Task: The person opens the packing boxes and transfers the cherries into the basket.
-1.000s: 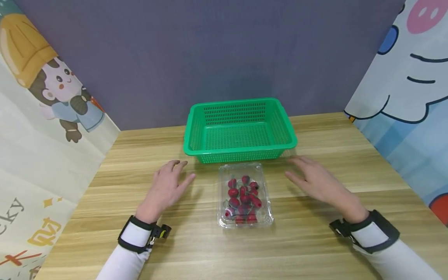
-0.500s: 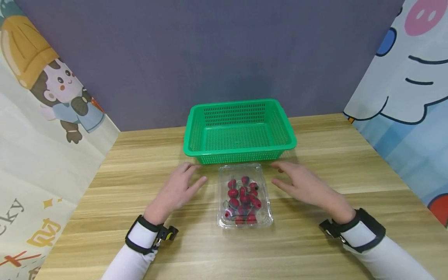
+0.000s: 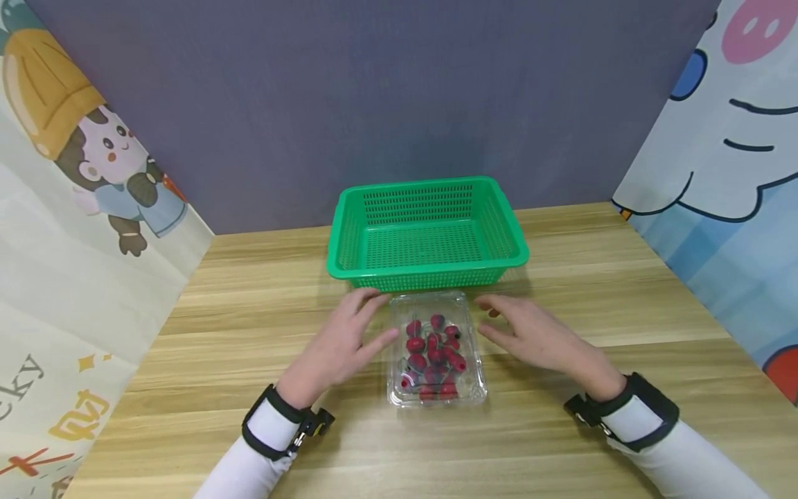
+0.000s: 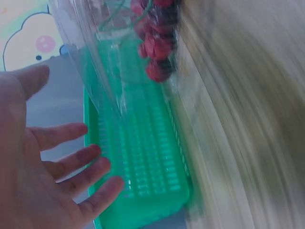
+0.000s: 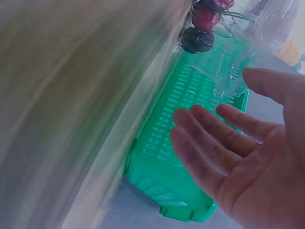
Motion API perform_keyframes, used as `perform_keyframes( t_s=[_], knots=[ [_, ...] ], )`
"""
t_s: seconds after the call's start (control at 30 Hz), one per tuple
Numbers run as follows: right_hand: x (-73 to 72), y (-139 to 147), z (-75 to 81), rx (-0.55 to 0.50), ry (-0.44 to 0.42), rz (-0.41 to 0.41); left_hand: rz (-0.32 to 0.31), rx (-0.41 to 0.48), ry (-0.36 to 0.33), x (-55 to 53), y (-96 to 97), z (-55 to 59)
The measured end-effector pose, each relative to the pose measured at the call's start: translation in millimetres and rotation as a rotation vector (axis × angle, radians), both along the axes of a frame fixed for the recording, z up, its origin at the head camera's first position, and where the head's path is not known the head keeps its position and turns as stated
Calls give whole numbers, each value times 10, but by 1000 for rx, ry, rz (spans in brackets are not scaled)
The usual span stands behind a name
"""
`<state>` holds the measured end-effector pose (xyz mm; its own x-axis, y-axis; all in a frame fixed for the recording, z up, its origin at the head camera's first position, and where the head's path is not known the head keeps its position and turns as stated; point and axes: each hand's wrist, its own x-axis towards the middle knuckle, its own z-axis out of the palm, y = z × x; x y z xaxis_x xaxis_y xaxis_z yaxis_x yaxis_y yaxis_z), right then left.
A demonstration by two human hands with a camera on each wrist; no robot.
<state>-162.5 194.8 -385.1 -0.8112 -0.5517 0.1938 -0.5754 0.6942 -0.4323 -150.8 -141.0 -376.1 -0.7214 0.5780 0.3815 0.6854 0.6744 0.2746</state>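
Observation:
A clear plastic clamshell box [image 3: 430, 305] lies on the table with several red cherries [image 3: 434, 341] inside. Thin green stems show through its wall in the wrist views. My left hand [image 3: 337, 346] is at the box's left side, thumb and fingertips close to its edge; whether they touch cannot be told. On the other side my right hand [image 3: 539, 336] hovers a small gap away, palm facing the box. Both hands have spread, relaxed fingers and hold nothing, as the left palm [image 4: 43, 176] and right palm [image 5: 267, 176] show in the wrist views.
Directly behind the box stands a green slotted plastic basket [image 3: 427, 265] with nothing in it. The wooden table [image 3: 436, 457] ends at a dark grey-blue panel [image 3: 399, 90] behind. Cartoon-printed sheets hang at left and right.
Both hands have come inward toward the clamshell box, the left moving right and the right moving left. The box, cherries and basket have stayed in place.

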Motion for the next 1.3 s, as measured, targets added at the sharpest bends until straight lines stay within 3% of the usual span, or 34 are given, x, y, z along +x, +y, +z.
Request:
perform_keyframes(
  t_s=[0.17, 0.37, 0.67, 1.3],
  knots=[
    [15, -15, -16, -5, -11, -3, -58, -18, 0, 32, 102, 11],
    [23, -29, -29, -10, -22, 0, -59, -67, -42, 62, 158, -1],
    [26, -34, -30, -36, -42, 39, -66, -78, -38, 57, 170, -34],
    [-10, -5, -77, -130, -223, 100, -74, -60, -45, 38, 197, -107]
  ],
)
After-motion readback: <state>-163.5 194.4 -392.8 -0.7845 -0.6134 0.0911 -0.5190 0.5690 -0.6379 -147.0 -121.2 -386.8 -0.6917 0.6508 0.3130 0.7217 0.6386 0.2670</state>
